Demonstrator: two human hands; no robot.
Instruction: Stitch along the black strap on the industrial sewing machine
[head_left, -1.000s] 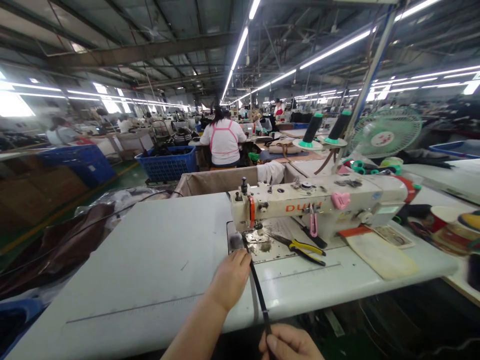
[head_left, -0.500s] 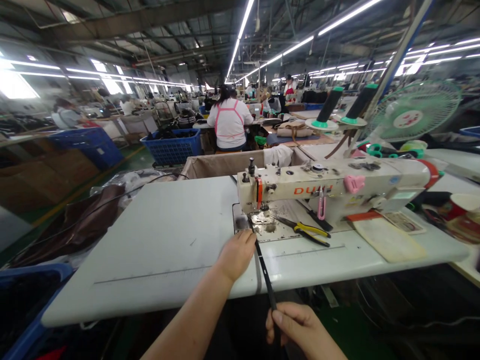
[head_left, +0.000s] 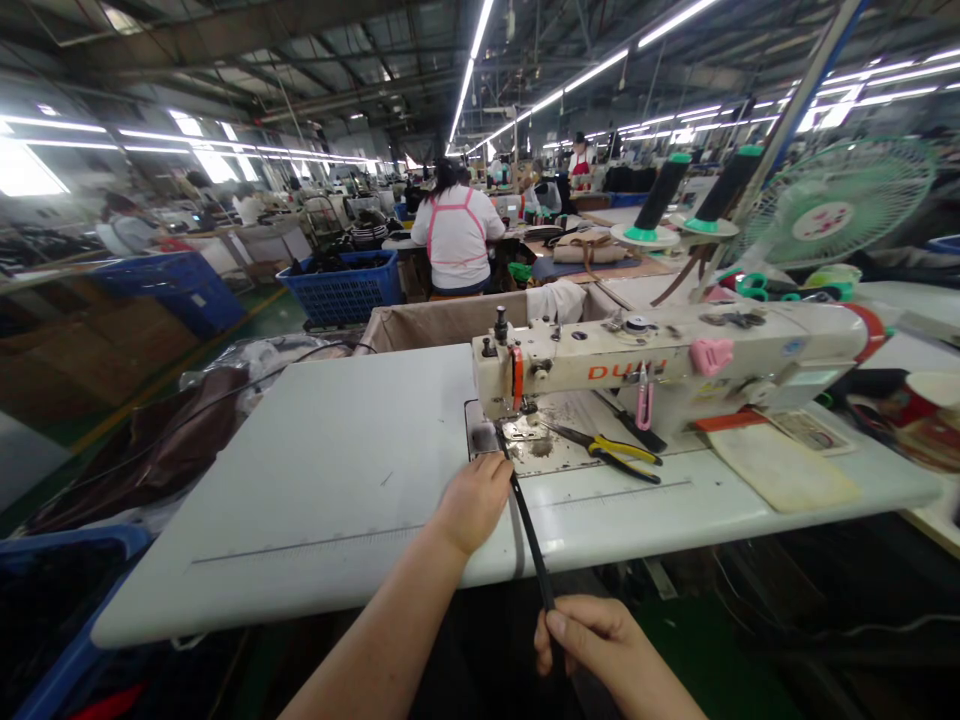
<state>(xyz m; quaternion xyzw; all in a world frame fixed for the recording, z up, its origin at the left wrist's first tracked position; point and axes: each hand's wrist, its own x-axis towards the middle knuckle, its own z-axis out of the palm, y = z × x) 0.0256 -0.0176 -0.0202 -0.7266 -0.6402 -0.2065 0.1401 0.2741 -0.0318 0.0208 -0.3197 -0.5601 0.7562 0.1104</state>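
Note:
A narrow black strap (head_left: 532, 535) runs from under the needle area of the sewing machine (head_left: 585, 360) down over the table's front edge. My left hand (head_left: 478, 498) lies by the needle plate, its fingers closed over the strap's upper part; the fingertips partly hide it. Below the table edge, my right hand (head_left: 589, 640) pinches the strap between thumb and fingers. The lower end of the strap drops out of sight against dark clothing. Just right of the needle lie yellow-and-black pliers (head_left: 619, 455).
Pink thread snips (head_left: 643, 400) hang on the machine. A pale cloth pad (head_left: 780, 467) lies at the table's right. Two black thread cones (head_left: 660, 195) and a green fan (head_left: 832, 215) stand behind. A co-worker (head_left: 459, 235) sits ahead, facing away. A blue crate (head_left: 75, 590) is at lower left.
The strap has slid slightly between my hands: the light marks along its middle no longer show there. Both hands keep their grip in nearly the same places; the camera view has shifted slightly.

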